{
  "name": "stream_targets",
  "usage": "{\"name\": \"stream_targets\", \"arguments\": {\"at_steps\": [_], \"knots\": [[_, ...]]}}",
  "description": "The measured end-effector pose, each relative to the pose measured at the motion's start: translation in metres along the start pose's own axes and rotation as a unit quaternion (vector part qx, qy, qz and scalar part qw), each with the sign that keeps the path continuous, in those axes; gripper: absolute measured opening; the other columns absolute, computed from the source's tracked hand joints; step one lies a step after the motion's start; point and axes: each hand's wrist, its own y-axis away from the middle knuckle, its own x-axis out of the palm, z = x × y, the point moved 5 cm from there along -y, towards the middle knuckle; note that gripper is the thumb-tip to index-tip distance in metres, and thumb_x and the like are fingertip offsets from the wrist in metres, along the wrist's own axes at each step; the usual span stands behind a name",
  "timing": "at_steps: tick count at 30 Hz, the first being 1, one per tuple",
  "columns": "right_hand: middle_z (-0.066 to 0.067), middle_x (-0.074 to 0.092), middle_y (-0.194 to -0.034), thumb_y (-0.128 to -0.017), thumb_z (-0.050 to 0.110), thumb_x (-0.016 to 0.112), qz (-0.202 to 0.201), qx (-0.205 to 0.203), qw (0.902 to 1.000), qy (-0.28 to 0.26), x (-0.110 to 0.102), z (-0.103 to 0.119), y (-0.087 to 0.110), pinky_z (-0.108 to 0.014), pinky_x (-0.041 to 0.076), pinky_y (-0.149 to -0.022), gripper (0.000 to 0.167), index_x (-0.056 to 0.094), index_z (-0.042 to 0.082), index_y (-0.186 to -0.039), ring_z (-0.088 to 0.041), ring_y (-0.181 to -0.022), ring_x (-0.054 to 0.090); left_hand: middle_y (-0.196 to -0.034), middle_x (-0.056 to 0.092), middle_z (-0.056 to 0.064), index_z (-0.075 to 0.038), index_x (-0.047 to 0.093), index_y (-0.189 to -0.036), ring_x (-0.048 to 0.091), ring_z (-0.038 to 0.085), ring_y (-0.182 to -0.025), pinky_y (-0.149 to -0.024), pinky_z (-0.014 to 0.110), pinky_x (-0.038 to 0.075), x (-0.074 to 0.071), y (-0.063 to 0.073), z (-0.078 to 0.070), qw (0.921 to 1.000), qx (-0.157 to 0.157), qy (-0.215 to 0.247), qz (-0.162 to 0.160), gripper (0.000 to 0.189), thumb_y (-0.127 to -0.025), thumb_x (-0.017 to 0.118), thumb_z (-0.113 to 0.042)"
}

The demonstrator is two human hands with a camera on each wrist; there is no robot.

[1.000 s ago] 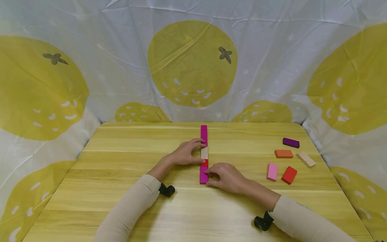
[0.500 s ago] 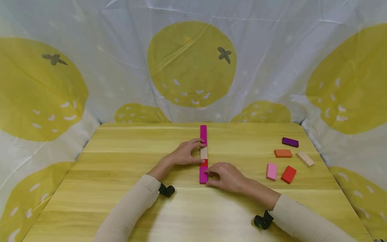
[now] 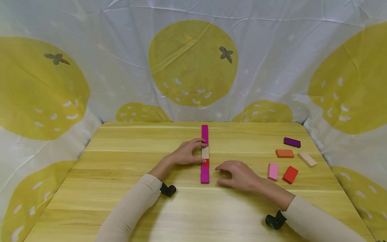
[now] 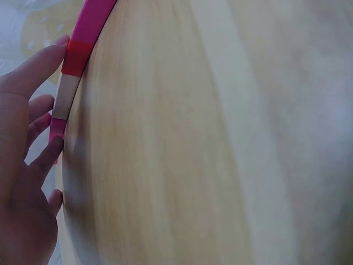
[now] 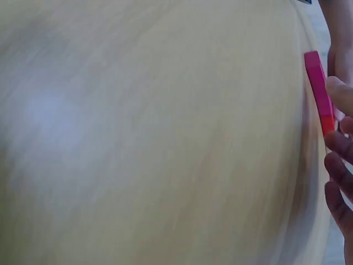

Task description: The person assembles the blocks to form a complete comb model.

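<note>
Coloured wooden blocks lie end to end in a straight row: a far magenta block (image 3: pixel 205 131), a plain wood block (image 3: pixel 205 153), a red block (image 3: pixel 206 163) and a near magenta block (image 3: pixel 205 175). From the left side my left hand (image 3: pixel 186 153) rests against the row. Its thumb touches the red block and its fingertips reach the far magenta block; the left wrist view shows the fingers loosely bent along the plain wood block (image 4: pixel 66 96). My right hand (image 3: pixel 239 174) is just right of the near magenta block, apart from it, thumb and fingers spread with nothing between them.
Loose blocks lie on the right side of the wooden table (image 3: pixel 90 201): purple (image 3: pixel 292 142), orange (image 3: pixel 285 153), plain wood (image 3: pixel 307 159), pink (image 3: pixel 273 171) and red (image 3: pixel 290 175). A patterned cloth (image 3: pixel 193 64) hangs around the table's back and sides.
My right hand has let go of the near magenta block and moved a little to the right, its fingers parting. The left hand and the row have stayed in place.
</note>
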Motion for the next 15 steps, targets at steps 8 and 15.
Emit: {"name": "stream_targets", "arguments": {"at_steps": [8,15], "knots": [[0.004,0.073,-0.105,-0.088,0.036,0.085,-0.026,0.000,0.9997,0.005,-0.022,-0.021,0.021,-0.039,0.057,-0.083,0.040,0.076,0.010,-0.118,-0.012,-0.092,0.067,-0.160,0.041,0.006,-0.012,0.058,-0.148,0.036,0.028,-0.148,-0.117,0.056,0.026,0.001,0.000,-0.001,0.9999,-0.008,0.004,0.006,0.069,-0.092,0.078,-0.045],[0.005,0.073,-0.105,-0.087,0.037,0.085,-0.030,0.010,0.9995,0.008,-0.038,-0.038,0.039,-0.039,0.057,-0.083,0.042,0.075,0.011,-0.119,-0.011,-0.093,0.067,-0.160,0.041,0.006,-0.011,0.057,-0.148,0.037,0.028,-0.147,-0.118,0.054,0.025,0.001,0.000,0.001,0.9999,-0.009,0.007,0.008,0.069,-0.092,0.078,-0.045]]}}
